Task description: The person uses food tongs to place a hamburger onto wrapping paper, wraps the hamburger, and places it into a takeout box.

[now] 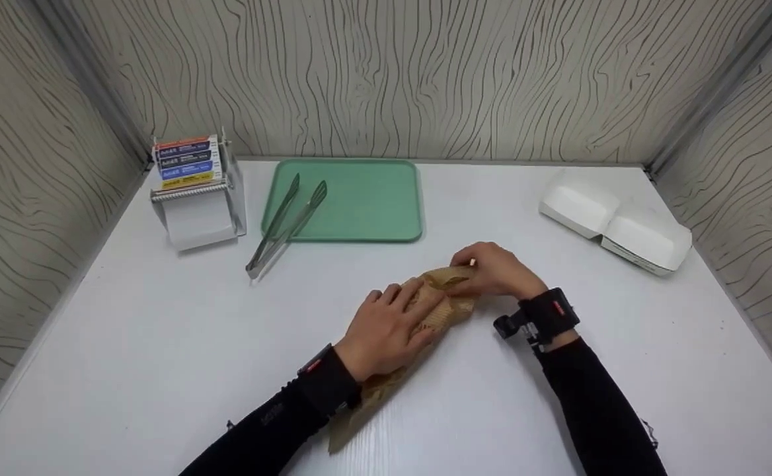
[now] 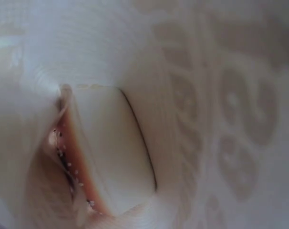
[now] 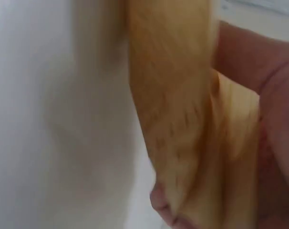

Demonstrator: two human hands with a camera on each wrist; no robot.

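Note:
A crumpled brown printed paper wrapper [image 1: 440, 316] lies slantwise on the white table, folded into a long bundle. My left hand [image 1: 386, 329] rests across it with fingers extended, pressing on its upper side. At the far right end, my right hand [image 1: 497, 270] pinches the paper between thumb and fingers. Up close in the right wrist view, the folded brown paper [image 3: 175, 114] is blurred beside the thumb. The left wrist view looks into a fold of printed paper [image 2: 190, 109]; an orange-brown edge with pale and dark specks [image 2: 80, 167] shows there, its kind unclear.
Metal tongs [image 1: 280, 228] lie partly over a green tray [image 1: 373, 205] at the back. Left of it stands a dispenser [image 1: 194, 188] with colourful labels and a white roll. An opened white takeaway box [image 1: 647, 235] sits at the back right. Patterned walls enclose the table.

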